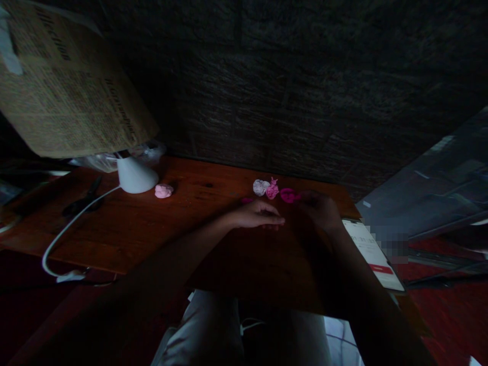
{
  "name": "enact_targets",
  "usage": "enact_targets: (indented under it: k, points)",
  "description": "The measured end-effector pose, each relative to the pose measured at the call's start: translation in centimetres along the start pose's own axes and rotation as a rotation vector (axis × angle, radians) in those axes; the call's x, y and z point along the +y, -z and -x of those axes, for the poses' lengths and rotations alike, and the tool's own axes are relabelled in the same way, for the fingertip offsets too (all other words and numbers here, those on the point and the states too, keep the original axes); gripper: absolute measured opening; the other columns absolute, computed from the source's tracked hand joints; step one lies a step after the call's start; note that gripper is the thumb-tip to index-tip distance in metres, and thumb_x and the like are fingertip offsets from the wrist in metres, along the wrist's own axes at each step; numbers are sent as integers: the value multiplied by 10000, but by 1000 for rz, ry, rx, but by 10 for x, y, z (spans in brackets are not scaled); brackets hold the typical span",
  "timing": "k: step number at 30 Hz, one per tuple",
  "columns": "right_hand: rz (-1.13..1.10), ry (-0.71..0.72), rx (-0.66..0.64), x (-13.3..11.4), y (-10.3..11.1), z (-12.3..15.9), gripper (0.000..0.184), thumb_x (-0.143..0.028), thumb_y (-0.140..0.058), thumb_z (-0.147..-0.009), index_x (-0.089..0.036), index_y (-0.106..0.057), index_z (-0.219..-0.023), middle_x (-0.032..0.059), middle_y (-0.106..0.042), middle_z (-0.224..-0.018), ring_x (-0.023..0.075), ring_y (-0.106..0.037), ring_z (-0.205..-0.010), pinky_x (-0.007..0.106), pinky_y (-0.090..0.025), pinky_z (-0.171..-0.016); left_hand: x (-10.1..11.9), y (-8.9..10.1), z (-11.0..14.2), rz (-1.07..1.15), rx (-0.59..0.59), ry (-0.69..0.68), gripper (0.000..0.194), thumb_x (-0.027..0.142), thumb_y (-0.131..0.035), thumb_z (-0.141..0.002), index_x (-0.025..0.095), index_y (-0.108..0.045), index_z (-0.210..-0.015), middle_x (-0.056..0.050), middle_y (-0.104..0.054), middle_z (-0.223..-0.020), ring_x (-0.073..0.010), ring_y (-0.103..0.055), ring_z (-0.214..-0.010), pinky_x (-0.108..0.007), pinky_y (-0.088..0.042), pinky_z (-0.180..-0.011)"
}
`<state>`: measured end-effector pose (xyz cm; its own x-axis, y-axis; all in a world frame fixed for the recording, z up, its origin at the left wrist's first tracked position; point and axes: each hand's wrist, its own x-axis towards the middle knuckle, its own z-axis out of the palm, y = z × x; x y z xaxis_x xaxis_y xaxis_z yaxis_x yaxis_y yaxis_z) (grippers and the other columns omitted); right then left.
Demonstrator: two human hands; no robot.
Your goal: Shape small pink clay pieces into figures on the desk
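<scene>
My left hand (260, 214) is low over the wooden table (213, 213), fingers stretched to the right and nothing visible in them. Behind its knuckles shows part of a flat magenta piece (247, 200). The fingers of my right hand (322, 209) are closed in a pinch at the edge of a magenta looped piece (288, 195); deep shadow blurs the fingertips. Just left of that piece sit a crumpled pink lump (272, 189) with a small pointed top and a pale, whitish-pink round lump (261, 187), side by side. Their material is hard to make out.
A lamp with a newsprint shade (76, 91) and white base (136, 175) stands at left, its white cord (57, 244) looping over the table edge. Near it lie a light pink lump (163, 191) and dark scissors (84, 201). A lit phone or tablet (368, 249) lies right. Behind is a dark wall (247, 101).
</scene>
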<state>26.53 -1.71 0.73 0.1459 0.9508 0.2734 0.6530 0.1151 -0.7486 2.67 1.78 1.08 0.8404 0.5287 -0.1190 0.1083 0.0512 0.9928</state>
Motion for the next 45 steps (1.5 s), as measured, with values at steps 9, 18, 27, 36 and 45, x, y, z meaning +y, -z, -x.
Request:
enact_targets:
  k: [9, 18, 27, 36, 45]
  points:
    - [67, -19, -6, -4, 0, 1, 297, -297, -664, -764, -183, -772, -1016, 98, -801, -962, 282, -749, -894, 375, -565, -819, 1, -1, 0, -20, 2, 7, 347, 455, -790, -745, 125, -718, -830, -22, -695, -717, -89, -600, -640, -221, -427, -622]
    - [91, 0, 28, -7, -2, 2, 258, -301, -673, -773, -202, -778, -988, 87, -803, -982, 276, -754, -875, 358, -569, -787, 0, -2, 0, -45, -1, 2, 306, 423, -768, -776, 130, -713, -844, -19, -692, -727, -88, -601, -637, -216, -417, -600]
    - [161, -8, 0, -11, -1, 2, 312, -302, -694, -776, -197, -768, -1060, 99, -792, -1028, 286, -748, -900, 364, -570, -789, 15, 38, 16, -594, 67, -120, 212, 348, -718, -802, 140, -703, -764, -23, -690, -738, -118, -587, -673, -248, -397, -656]
    - [126, -9, 6, -1, 10, 0, 401, -341, -771, -702, -205, -742, -1078, 97, -782, -1061, 287, -740, -931, 372, -572, -821, 17, 71, 30, -850, 419, 56, 417, 406, -783, -715, 158, -670, -1031, -72, -707, -1014, -168, -615, -837, -273, -431, -739]
    - [-204, 8, 100, -43, -7, 17, 395, -540, -660, -818, -172, -754, -927, 103, -773, -957, 244, -711, -851, 357, -558, -778, 10, 60, 23, -407, 171, -194, 240, 240, -749, -757, 138, -709, -971, -62, -729, -980, -129, -641, -859, -276, -483, -808]
